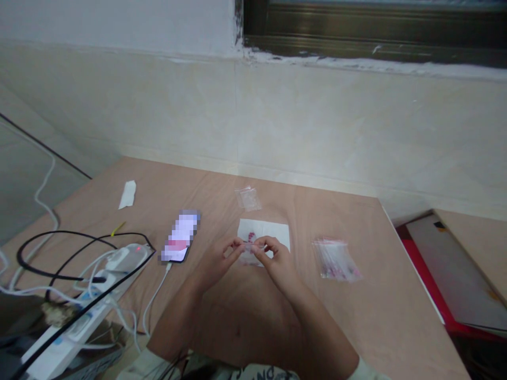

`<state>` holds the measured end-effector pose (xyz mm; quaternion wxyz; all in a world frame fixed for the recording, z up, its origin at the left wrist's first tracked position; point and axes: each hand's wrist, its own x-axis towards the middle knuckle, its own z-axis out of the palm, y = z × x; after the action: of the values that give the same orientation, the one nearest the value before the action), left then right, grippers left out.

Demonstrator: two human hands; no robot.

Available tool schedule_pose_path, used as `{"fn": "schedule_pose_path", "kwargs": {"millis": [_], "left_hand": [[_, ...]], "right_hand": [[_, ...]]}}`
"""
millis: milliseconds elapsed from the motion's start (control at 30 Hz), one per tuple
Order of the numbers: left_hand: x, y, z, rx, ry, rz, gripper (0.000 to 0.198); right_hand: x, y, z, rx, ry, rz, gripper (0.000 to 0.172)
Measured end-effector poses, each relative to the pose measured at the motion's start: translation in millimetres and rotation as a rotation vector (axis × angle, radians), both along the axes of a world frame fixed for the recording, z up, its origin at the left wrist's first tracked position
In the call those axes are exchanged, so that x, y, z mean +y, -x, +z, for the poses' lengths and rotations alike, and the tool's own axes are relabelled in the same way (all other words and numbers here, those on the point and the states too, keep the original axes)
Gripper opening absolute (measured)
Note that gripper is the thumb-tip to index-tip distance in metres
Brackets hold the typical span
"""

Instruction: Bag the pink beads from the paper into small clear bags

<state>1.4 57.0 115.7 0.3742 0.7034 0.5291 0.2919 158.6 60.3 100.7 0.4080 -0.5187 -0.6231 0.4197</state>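
Two-handed, pinches a small clear plastic bag [249,258] at the centre of the frame, a little below the middle. Clamps one side of its upper edge between thumb and fingers of the left hand [214,258], the other side likewise in the right hand [280,261]. Holds the fingertips of both near each other, with a narrow gap between. Just beyond them, a small red-and-white piece [252,236], too small to identify; cannot tell whether inside a bag or loose. Beneath the hands, a white sheet of paper [271,227] on the wooden tabletop [396,295].

Above the sheet, near the middle of the frame, a few clear zip bags [249,198] lying flat. Right of centre, well apart from the right hand, a stack of clear bags [336,258] with reddish edges. Left of the left hand, a smartphone [180,237] with a lit, blurred screen, plugged into a white charging cable [168,267]. At lower left, a white power strip [127,257] under a crossing black cable [95,302]. Farther up on the left, a white paper scrap [127,195]. At the bottom edge, pale sleeves [144,364] around the forearms.
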Motion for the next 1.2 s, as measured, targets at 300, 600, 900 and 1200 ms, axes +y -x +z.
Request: {"fn": "schedule_pose_path", "kwargs": {"millis": [300,600,900,1200], "left_hand": [[4,8,-6.7,-0.031,0.0,0.177,0.026],[-21,10,16.8,-0.181,0.249,0.32,0.027],[-5,23,-30.1,-0.069,0.255,0.264,0.035],[-7,24,-38.4,-0.094,0.311,0.193,0.035]], "right_hand": [[14,-16,-3.1,0.066,-0.003,-0.099,0.014],[12,-53,-14.6,0.237,0.13,-0.154,0.014],[-18,-147,-1.5,0.221,0.057,-0.636,0.02],[15,-214,-45.4,-0.258,0.11,-0.449,0.02]]}}
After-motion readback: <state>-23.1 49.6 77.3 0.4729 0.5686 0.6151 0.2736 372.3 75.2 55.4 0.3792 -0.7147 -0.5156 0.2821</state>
